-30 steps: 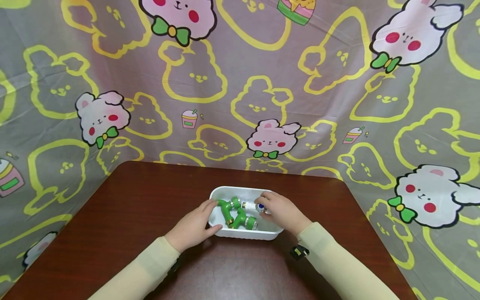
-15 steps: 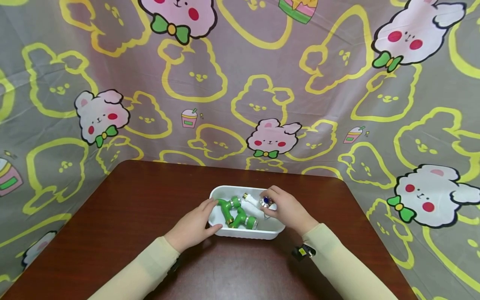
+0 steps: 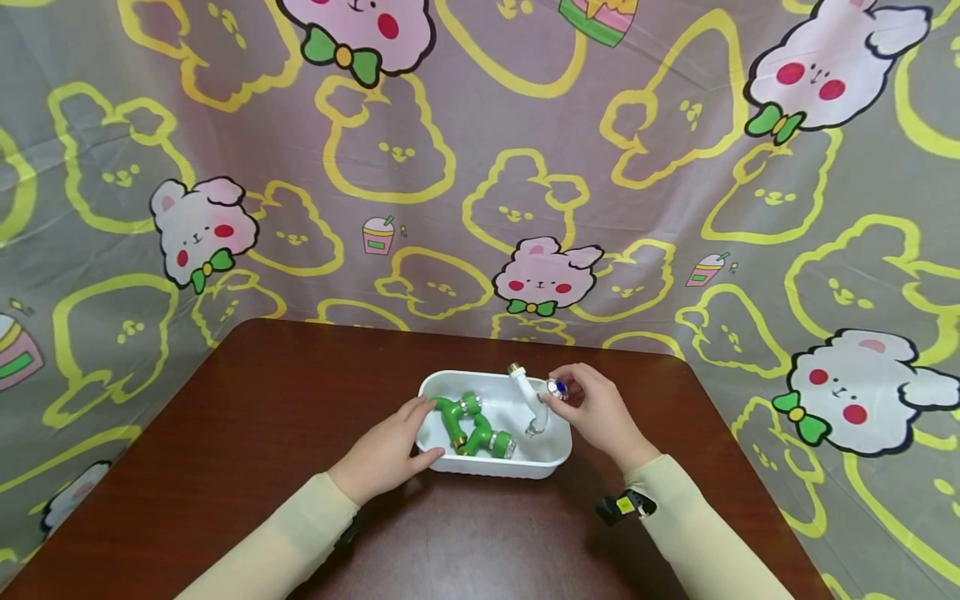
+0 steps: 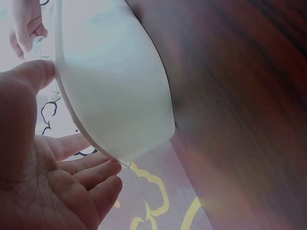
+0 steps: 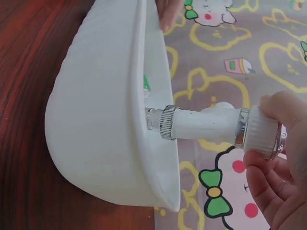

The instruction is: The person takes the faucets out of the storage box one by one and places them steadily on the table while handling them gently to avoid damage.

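Observation:
My right hand [image 3: 600,412] pinches a white water tap [image 3: 529,395] by its ribbed knob, which has a blue-centred end cap. In the right wrist view thumb and fingers sit round the white knob [image 5: 261,132], and the spout end overlaps the tub's rim. The tap leans over the right part of a white plastic tub [image 3: 498,468]. Two green taps [image 3: 489,440] with brass threads lie in the tub's left part. At the tub's left end, my left hand [image 3: 390,450] rests on the rim, its fingers spread and nearly straight.
The tub stands on a dark red-brown wooden table [image 3: 300,400]. Behind and on both sides hangs a cloth curtain [image 3: 442,225] printed with cartoon rabbits and yellow outlines. A black wrist strap [image 3: 626,505] circles the right sleeve.
My right hand has lifted the white tap from its lying position and drawn it rightward, turning its threaded end upward. The left hand and the green taps have stayed put.

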The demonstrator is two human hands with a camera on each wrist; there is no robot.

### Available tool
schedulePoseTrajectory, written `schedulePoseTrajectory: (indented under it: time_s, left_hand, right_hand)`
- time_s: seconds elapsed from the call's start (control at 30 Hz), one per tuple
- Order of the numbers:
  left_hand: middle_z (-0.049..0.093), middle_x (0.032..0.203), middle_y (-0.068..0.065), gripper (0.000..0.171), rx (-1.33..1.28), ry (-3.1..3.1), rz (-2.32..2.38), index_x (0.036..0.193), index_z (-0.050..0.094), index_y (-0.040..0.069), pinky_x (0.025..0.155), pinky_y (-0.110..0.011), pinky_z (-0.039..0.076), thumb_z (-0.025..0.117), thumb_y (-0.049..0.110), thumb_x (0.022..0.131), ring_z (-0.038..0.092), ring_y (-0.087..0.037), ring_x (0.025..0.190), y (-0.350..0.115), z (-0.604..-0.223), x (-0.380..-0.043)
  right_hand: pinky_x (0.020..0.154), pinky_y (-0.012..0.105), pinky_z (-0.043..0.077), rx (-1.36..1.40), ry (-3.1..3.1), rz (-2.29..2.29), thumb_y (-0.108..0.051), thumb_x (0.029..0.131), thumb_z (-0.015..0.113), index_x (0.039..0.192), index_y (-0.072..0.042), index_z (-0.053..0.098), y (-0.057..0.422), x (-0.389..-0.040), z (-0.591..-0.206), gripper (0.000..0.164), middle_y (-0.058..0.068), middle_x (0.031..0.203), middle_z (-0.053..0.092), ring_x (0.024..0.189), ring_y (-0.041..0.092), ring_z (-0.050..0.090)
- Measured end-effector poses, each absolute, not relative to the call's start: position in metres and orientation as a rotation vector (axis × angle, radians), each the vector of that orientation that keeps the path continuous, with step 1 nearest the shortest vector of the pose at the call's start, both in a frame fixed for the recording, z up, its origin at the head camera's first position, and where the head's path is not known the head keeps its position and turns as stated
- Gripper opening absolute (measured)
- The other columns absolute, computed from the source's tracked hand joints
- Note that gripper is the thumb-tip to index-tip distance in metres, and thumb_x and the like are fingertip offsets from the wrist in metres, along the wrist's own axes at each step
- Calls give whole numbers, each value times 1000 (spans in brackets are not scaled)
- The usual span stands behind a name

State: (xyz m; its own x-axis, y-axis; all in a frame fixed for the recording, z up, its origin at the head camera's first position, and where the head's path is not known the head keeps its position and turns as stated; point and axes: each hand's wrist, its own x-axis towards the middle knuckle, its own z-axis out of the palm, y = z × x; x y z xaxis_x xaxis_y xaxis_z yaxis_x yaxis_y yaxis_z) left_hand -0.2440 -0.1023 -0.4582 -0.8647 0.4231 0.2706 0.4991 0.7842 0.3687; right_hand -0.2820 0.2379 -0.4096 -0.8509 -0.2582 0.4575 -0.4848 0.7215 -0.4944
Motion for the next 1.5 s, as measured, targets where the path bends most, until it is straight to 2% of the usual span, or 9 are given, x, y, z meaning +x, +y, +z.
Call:
schedulePoseTrajectory:
  time_s: [0.23, 0.47, 0.67, 0.77, 0.9, 1.1, 1.5]
  left_hand:
    - [48, 153, -27, 76, -713, -2811, -648, 150, 47, -1, 108, -49, 50, 75, 42, 94, 54, -39, 137, -102, -459, -244]
    - [48, 153, -27, 76, -714, -2810, -646, 150, 48, -2, 108, -49, 50, 75, 43, 95, 54, -39, 138, -102, -460, -243]
    - [48, 153, -27, 75, -714, -2812, -643, 150, 48, -1, 108, -49, 50, 74, 43, 95, 54, -39, 138, -102, -460, -244]
    - [48, 153, -26, 75, -711, -2815, -642, 150, 48, -1, 108, -49, 50, 74, 43, 95, 54, -39, 138, -102, -461, -244]
    - [47, 153, -27, 75, -716, -2812, -648, 149, 48, -1, 108, -49, 50, 74, 43, 95, 54, -39, 138, -102, -461, -244]
    - [47, 154, -26, 74, -712, -2815, -651, 150, 48, -1, 108, -49, 50, 74, 43, 95, 54, -39, 138, -102, -461, -243]
    - [47, 154, -27, 75, -711, -2809, -640, 149, 48, -2, 108, -49, 50, 74, 43, 95, 54, -39, 137, -101, -461, -242]
  right_hand:
    - [70, 25, 55, 490, -2504, 957, -18, 85, 86, 111, -9, 70, 249, -281, -406, 32, 3, 97, 68, 80, 15, 64]
    - [72, 19, 53, 331, -2485, 1039, -21, 90, 83, 114, -6, 69, 266, -279, -402, 31, 8, 98, 70, 82, 16, 65]
    - [70, 13, 51, 186, -2468, 1112, -21, 92, 80, 116, -4, 67, 283, -280, -403, 32, 13, 101, 72, 80, 3, 64]
    - [68, 14, 49, 112, -2469, 1154, -22, 94, 78, 118, -3, 67, 291, -281, -403, 32, 15, 103, 73, 78, -4, 61]
    - [67, 16, 49, 11, -2475, 1243, -26, 97, 74, 121, -2, 65, 301, -284, -404, 35, 17, 105, 71, 76, -6, 61]
    - [71, 14, 53, -140, -2463, 1387, -31, 101, 69, 126, 1, 62, 312, -291, -409, 41, 17, 110, 70, 73, -7, 64]
    - [67, 15, 56, -359, -2329, 1683, -30, 101, 68, 124, 7, 52, 326, -306, -434, 46, -7, 85, 62, 65, -3, 64]
